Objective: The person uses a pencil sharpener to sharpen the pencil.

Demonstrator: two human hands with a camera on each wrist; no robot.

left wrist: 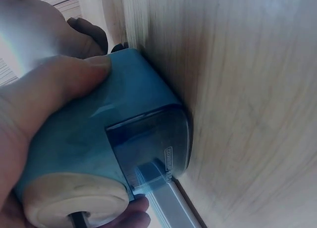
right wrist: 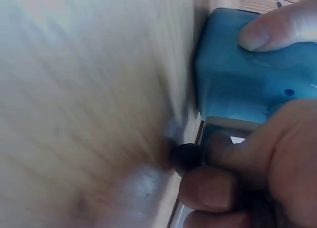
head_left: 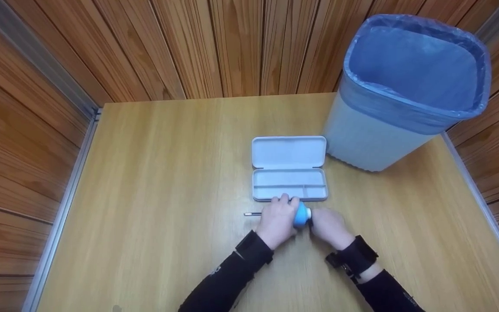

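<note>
The blue sharpener is held down on the table, just in front of the opened pencil case, its body grasped by the left hand. The black crank knob is gripped by the curled fingers of the right hand. The pencil is set into the sharpener's cream-coloured end, with its tail left sticking out, so the loading can be judged done. Sharpening seems to be the step in hand, though no turning can be made out from one moment (the tip is hidden inside the body). How much is left to be ground away therefore cannot be told; the pencil is not yet drawn out. The lined bin is placed beyond, to the right, well apart from both hands
</note>
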